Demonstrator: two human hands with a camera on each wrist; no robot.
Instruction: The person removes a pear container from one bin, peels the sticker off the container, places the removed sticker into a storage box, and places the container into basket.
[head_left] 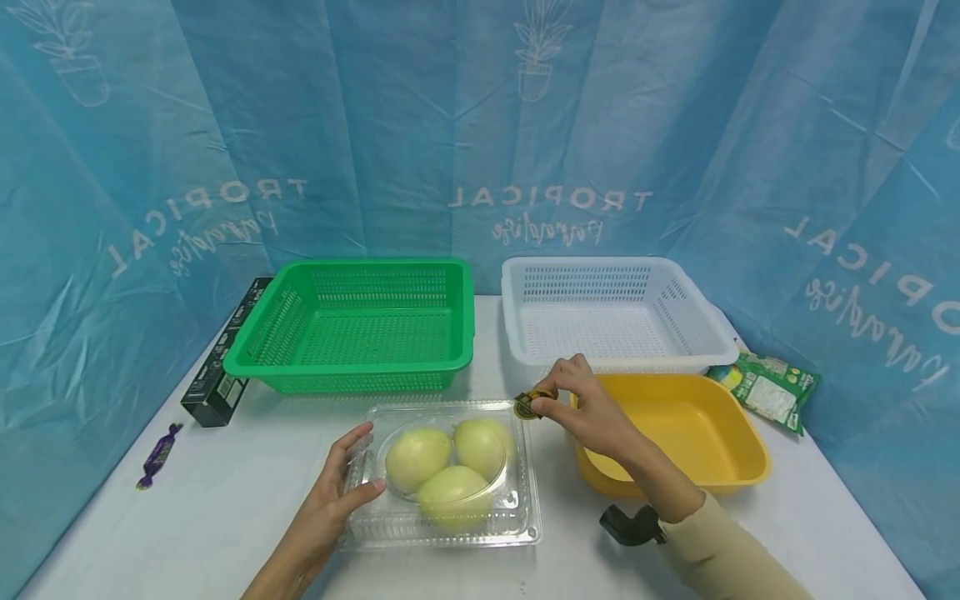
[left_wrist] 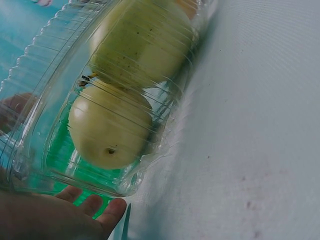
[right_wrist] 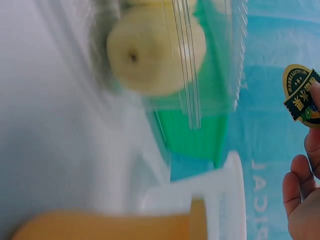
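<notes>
A clear plastic clamshell box (head_left: 517,521) sits on the white table, its lid down over three pale green, pear-like fruits (head_left: 420,458). My left hand (head_left: 326,504) holds the box by its left side, thumb over the lid's edge. In the left wrist view, fingertips (left_wrist: 115,210) show at the box's lower corner. Between thumb and forefinger, my right hand (head_left: 592,417) pinches a small black-and-gold sticker (head_left: 525,406) near the box's far right corner. The right wrist view shows the sticker (right_wrist: 299,92) raised away from the box, with printed lettering on it.
Behind the box stand a green basket (head_left: 348,381) and a white basket (head_left: 600,360). A yellow tub (head_left: 757,454) lies under the right forearm. At left are a long black box (head_left: 213,400) and a purple-wrapped candy (head_left: 159,456); a green packet (head_left: 772,390) is at right.
</notes>
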